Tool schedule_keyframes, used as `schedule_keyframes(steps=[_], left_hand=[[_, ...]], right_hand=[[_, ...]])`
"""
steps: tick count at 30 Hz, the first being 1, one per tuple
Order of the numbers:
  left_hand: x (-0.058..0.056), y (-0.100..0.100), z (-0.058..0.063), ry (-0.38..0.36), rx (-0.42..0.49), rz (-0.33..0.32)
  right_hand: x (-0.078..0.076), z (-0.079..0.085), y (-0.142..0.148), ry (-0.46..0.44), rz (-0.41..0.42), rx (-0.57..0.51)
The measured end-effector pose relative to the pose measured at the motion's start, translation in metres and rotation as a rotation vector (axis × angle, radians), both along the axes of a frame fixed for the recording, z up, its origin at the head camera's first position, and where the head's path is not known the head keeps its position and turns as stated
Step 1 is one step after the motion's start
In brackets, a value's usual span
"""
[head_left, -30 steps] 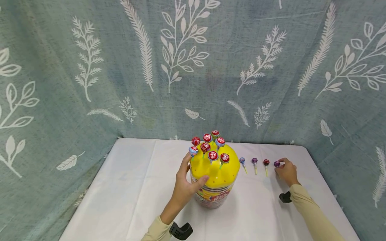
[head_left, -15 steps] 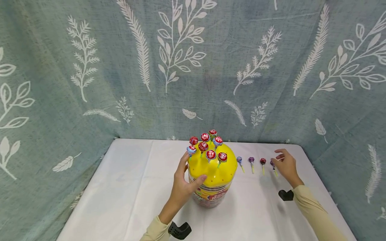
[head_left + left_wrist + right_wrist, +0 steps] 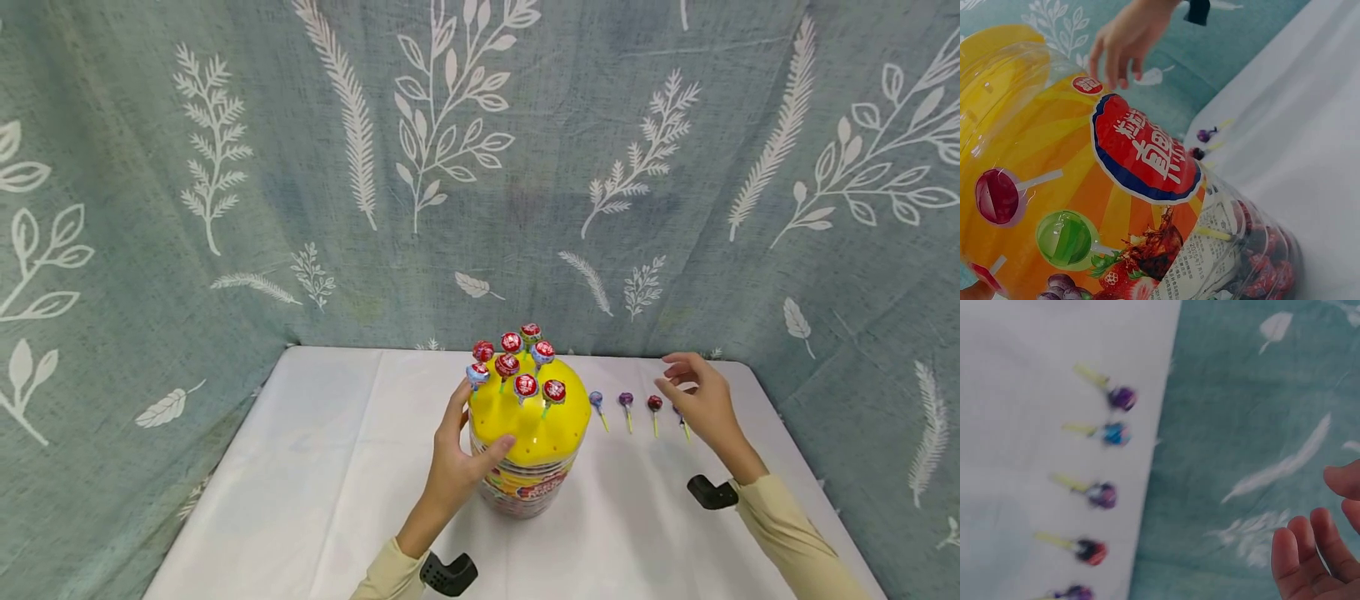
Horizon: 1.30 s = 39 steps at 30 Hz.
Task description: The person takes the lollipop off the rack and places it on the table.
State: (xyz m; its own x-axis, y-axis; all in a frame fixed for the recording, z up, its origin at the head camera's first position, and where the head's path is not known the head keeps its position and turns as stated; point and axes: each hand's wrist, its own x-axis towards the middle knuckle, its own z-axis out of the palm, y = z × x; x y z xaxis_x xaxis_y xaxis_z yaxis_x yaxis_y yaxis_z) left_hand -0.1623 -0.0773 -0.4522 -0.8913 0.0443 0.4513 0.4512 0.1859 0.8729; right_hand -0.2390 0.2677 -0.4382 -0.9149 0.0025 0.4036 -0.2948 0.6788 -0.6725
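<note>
A clear plastic candy jar (image 3: 525, 492) with a yellow lid (image 3: 555, 425) stands upright on the table. Several wrapped lollipops (image 3: 526, 387) stick up from holes in that lid. My left hand (image 3: 453, 467) grips the jar's top from the left, its thumb over the lid's near edge. To the right of the jar lies a row of lollipops, among them a blue one (image 3: 596, 399) and a red one (image 3: 655, 403). My right hand (image 3: 705, 404) hovers over the row's right end with loosely bent fingers, holding nothing and partly covering the last purple lollipop (image 3: 1075, 593).
A white cloth (image 3: 322, 467) covers the table. Patterned green curtains (image 3: 480, 167) hang close behind it and along both sides. More wrapped candies (image 3: 1266, 269) show through the jar's clear base in the left wrist view.
The right hand has let go of the purple lollipop at the row's right end. It has risen and shifted slightly left. The left hand still grips the jar.
</note>
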Motion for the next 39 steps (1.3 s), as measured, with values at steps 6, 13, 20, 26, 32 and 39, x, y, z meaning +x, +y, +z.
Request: schedule_keyframes(steps=[6,13,20,26,32,39], left_hand=[[0.000,0.000,0.000,-0.009,-0.007,0.001],[0.003,0.000,-0.001,-0.011,0.002,0.013],[0.002,0.000,-0.001,0.013,0.017,0.009],[0.001,0.000,-0.001,0.004,0.006,0.012],[0.002,0.000,-0.001,-0.013,0.007,0.019],[0.000,0.000,-0.004,0.007,0.018,0.006]], right_hand=[[0.014,0.022,-0.017,0.049,0.060,-0.034],[0.031,0.045,-0.038,0.082,0.134,-0.086],[0.054,0.075,-0.062,0.127,0.262,-0.157],[0.070,0.093,-0.081,0.157,0.360,-0.184],[0.068,0.087,-0.091,0.141,0.472,-0.209],[0.076,0.089,-0.109,0.088,0.532,-0.263]])
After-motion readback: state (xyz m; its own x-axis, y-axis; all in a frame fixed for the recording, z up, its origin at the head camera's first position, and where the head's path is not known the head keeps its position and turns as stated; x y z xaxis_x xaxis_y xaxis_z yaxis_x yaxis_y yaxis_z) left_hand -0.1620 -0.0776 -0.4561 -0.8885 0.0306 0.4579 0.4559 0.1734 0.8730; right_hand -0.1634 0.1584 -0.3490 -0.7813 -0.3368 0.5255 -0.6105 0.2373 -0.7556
